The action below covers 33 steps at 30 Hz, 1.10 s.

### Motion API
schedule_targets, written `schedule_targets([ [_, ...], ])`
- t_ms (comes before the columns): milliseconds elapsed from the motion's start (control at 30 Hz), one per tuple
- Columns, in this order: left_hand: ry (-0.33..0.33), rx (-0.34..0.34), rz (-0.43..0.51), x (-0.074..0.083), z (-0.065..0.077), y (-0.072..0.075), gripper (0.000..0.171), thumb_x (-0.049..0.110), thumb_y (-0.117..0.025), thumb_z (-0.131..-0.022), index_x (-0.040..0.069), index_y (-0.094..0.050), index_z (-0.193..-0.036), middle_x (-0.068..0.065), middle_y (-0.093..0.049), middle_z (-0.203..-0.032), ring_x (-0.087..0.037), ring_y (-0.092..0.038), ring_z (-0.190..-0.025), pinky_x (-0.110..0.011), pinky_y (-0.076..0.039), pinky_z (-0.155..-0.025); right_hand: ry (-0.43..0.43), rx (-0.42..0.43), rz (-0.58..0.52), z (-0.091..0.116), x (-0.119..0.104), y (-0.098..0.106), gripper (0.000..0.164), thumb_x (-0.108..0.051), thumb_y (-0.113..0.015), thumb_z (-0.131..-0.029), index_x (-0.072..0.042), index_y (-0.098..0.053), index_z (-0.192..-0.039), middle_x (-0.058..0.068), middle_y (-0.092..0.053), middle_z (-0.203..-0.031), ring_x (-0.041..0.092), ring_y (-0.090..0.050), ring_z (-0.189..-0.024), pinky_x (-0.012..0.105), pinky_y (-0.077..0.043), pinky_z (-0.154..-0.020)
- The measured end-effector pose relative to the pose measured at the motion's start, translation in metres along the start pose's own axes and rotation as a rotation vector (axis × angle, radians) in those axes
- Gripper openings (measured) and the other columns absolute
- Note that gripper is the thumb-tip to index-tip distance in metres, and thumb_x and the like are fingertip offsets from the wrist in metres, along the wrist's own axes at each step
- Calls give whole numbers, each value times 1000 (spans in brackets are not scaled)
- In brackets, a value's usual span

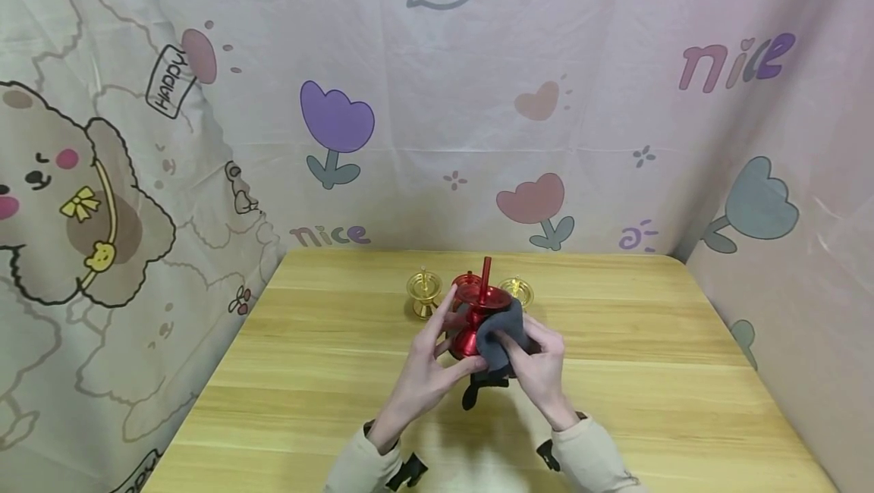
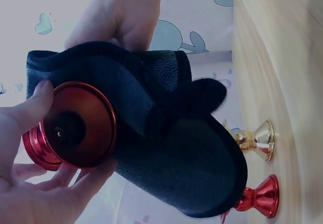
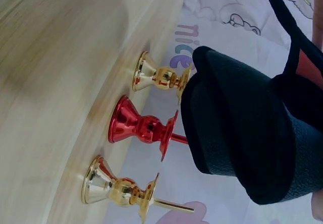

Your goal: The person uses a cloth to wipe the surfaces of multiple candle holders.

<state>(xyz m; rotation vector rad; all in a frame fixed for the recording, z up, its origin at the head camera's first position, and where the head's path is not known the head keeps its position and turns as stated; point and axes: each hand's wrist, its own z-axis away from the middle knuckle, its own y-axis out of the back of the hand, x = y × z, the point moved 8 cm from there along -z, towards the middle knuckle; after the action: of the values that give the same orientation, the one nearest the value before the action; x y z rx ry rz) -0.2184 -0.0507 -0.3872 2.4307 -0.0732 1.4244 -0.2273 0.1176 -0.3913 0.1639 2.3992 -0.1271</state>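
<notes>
My left hand point(image 1: 425, 378) grips a shiny red metal candle holder point(image 1: 470, 341), raised above the table. It has a flared base, a dish and a thin upright rod. In the left wrist view the hollow underside of its base point(image 2: 86, 128) faces the camera, with thumb and fingertips around the rim. A dark grey cloth point(image 1: 504, 332) is pinched in my right hand point(image 1: 544, 372) and lies against the holder's right side. Dark edging and a loop hang from the cloth. In the right wrist view the cloth point(image 3: 242, 128) hides most of that hand.
Behind the hands, a gold holder point(image 1: 424, 297), another red holder point(image 1: 467, 280) and a second gold holder point(image 1: 519, 292) stand in a row on the wooden table point(image 1: 328, 341). A printed curtain point(image 1: 423, 45) hangs behind the table and at both sides.
</notes>
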Motion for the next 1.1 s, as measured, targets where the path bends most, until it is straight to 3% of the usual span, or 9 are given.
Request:
schedule_targets([
  [100, -1, -48, 33, 1, 1, -2, 93, 8, -72, -92, 22, -13, -163, -22, -60, -132, -34, -62, -123, -41, -54, -102, -166, 27, -34, 0, 9, 3, 23, 18, -71, -79, -4, -76, -83, -16, -72, -78, -4, -64, -63, 14, -49, -54],
  [167, 6, -88, 48, 1, 1, -5, 90, 7, -67, -96, 21, -8, -164, -25, -59, -136, -37, -60, -127, -44, -50, -105, -210, 41, -46, 0, 12, 5, 26, 18, -70, -79, -8, -76, -82, -19, -70, -72, -5, -60, -56, 14, -47, -49],
  [267, 41, -113, 46, -1, 2, -7, 95, 10, -68, -96, 24, -3, -164, -24, -53, -145, -36, -55, -134, -45, -48, -109, -104, 14, -25, -1, 6, 3, 25, 18, -71, -78, -5, -78, -88, -13, -74, -82, -3, -64, -67, 14, -49, -56],
  [400, 60, -74, 33, -3, 1, -6, 107, 10, -79, -87, 26, -6, -164, -21, -48, -145, -34, -55, -128, -40, -54, -102, 103, -32, 11, 2, -4, -2, 21, 15, -75, -77, 3, -77, -95, -1, -76, -95, 0, -66, -84, 13, -51, -67],
  [500, 33, -40, 19, -3, 1, -4, 108, 7, -82, -83, 25, -11, -163, -19, -50, -141, -32, -57, -123, -35, -57, -97, 113, -37, -12, 3, -2, -3, 23, 15, -75, -78, 1, -77, -96, 1, -77, -98, 0, -67, -89, 13, -51, -72],
  [800, 17, -101, 21, -1, 2, -5, 93, 10, -68, -96, 19, -6, -164, -21, -61, -138, -35, -59, -130, -40, -49, -109, -308, 47, -39, 1, 19, 7, 11, 15, -69, -82, 4, -73, -79, -18, -69, -67, -3, -59, -52, 16, -46, -46],
  [867, 44, -116, 27, -2, 2, -7, 96, 11, -70, -95, 22, -4, -164, -20, -56, -144, -34, -55, -135, -44, -47, -110, -266, 26, -29, 0, 17, 5, 7, 17, -69, -81, 10, -72, -83, -20, -70, -73, -4, -60, -57, 15, -48, -49],
  [967, 76, -85, 19, -5, 1, -7, 102, 13, -76, -90, 28, -6, -163, -18, -51, -147, -33, -53, -135, -46, -47, -110, -101, -6, 0, 0, 9, 2, 11, 17, -72, -79, 11, -73, -88, -20, -73, -88, -4, -64, -70, 13, -49, -58],
  [1100, 47, -22, 9, -3, -1, -3, 106, 9, -82, -83, 26, -14, -163, -18, -49, -143, -30, -53, -128, -45, -52, -105, 77, -25, 3, 1, -2, -2, 12, 5, -76, -83, 5, -76, -95, -11, -75, -101, 6, -69, -84, 13, -51, -68],
])
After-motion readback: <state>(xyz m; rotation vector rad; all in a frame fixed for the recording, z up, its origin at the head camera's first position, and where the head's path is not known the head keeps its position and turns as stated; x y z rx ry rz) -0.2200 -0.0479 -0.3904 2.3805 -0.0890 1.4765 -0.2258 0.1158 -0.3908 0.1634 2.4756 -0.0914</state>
